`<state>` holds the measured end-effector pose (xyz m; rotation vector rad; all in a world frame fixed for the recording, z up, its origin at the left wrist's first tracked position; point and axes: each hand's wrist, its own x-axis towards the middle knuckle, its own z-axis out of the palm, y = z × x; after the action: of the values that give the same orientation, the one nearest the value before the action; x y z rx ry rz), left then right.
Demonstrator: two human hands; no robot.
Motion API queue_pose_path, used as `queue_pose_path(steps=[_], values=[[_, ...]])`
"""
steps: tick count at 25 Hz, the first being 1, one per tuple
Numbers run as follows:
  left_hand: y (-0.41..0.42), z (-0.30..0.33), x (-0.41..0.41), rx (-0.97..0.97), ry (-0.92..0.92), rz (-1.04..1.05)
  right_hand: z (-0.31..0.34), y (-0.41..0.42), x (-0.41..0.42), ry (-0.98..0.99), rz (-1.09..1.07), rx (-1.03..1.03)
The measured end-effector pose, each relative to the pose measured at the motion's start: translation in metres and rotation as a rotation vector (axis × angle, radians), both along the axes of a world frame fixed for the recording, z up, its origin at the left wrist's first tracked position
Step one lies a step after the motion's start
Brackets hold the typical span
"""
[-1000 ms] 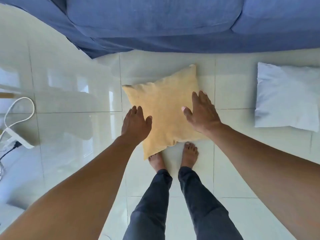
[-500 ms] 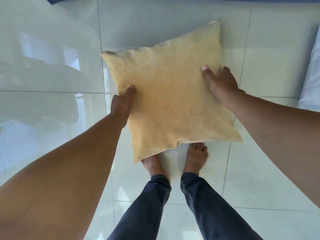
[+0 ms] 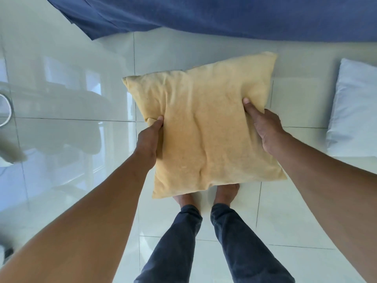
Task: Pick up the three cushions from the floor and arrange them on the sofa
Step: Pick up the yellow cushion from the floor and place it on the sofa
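Note:
A square yellow cushion [image 3: 204, 127] is held up off the glossy tiled floor, above my bare feet. My left hand [image 3: 149, 139] grips its left edge, thumb on top. My right hand [image 3: 265, 129] grips its right edge, thumb pressed into the fabric. A white cushion [image 3: 357, 111] lies flat on the floor at the right edge of view, partly cut off. The blue sofa [image 3: 224, 17] runs across the top of the view. A third cushion is not in view.
Pale shiny floor tiles [image 3: 71, 99] surround me and reflect furniture. A white cable loop [image 3: 6, 111] and a blurred white object [image 3: 10, 154] sit at the far left edge. My legs in dark trousers [image 3: 204, 242] stand below the yellow cushion.
My hands went from resting on the yellow cushion on the floor to gripping its two sides. The cushion has come up off the floor, and the sofa and white cushion are back in view.

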<state>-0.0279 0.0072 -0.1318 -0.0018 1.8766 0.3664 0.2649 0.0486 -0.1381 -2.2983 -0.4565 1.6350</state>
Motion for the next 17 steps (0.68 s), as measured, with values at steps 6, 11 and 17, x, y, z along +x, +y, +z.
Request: queue_pose_path(steps=[6,11,17], values=[[0.014,0.136,0.004,0.097,-0.002,-0.03,0.139,0.005,0.006,0.024,-0.07,0.121],[0.025,0.261,0.004,0.195,0.02,-0.085,0.263,0.007,0.01,0.07,-0.088,0.228],[0.021,0.403,0.015,0.348,0.027,-0.08,0.407,0.004,0.027,0.139,-0.101,0.362]])
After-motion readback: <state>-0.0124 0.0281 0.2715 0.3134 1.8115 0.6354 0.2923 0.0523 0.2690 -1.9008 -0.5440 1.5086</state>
